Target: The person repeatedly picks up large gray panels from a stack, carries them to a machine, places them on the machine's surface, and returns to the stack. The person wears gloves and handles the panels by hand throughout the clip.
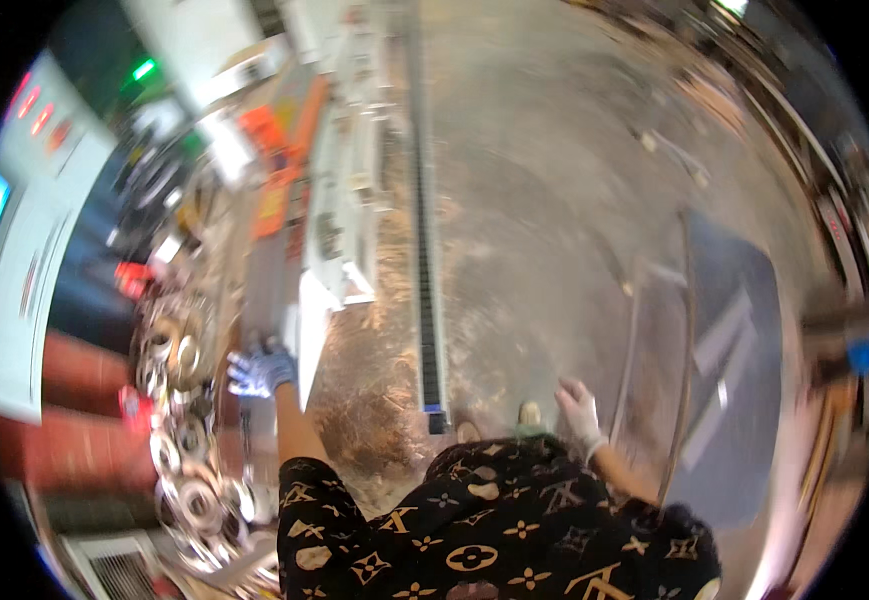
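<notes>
My left hand (259,372), in a blue and white glove, rests with fingers apart at the near end of a long grey machine bed (266,275). A bright white panel (312,325) slopes just to the right of it. Over the floor on my right hangs my right hand (580,412), in a pale glove with its fingers curled together; nothing shows in it. Nearest to that hand is a thin bent strip (630,350). Motion blur softens both hands.
A long dark track (424,250) with pale edges runs along the floor ahead. Rolls and rings of metal (194,500) are heaped at the left, below a white control cabinet (29,240). Orange parts (279,150) sit along the machine. A large grey sheet (734,380) lies at the right.
</notes>
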